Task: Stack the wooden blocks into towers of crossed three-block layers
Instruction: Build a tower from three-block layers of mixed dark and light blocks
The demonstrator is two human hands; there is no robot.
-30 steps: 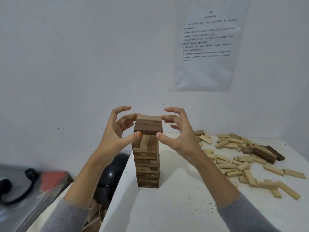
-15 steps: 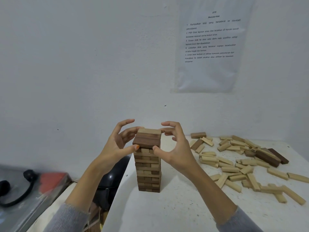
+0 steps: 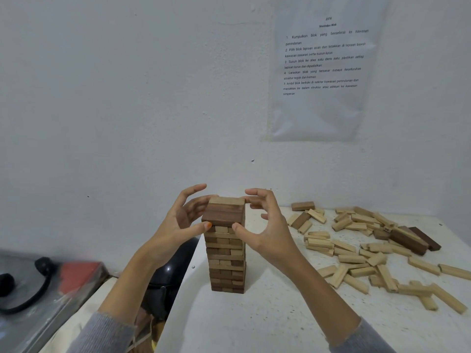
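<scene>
My left hand [image 3: 178, 225] and right hand [image 3: 267, 230] have their fingers [image 3: 196, 229] curled round the top layer [image 3: 224, 214] of the single tower [image 3: 225, 258], thumbs in front and the rest behind, pinching it lightly. The tower stands near the left edge of the tabletop [image 3: 254, 322], about a dozen crossed layers high. To the right and beyond lie the loose blocks [image 3: 356, 258], too jumbled to count exactly: roughly forty pale and half a dozen dark blocks [image 3: 407, 240], so I judge most of the stacking remains.

tower [image 3: 225, 258] back hidden, loose blocks [image 3: 353, 258] cropped right
</scene>
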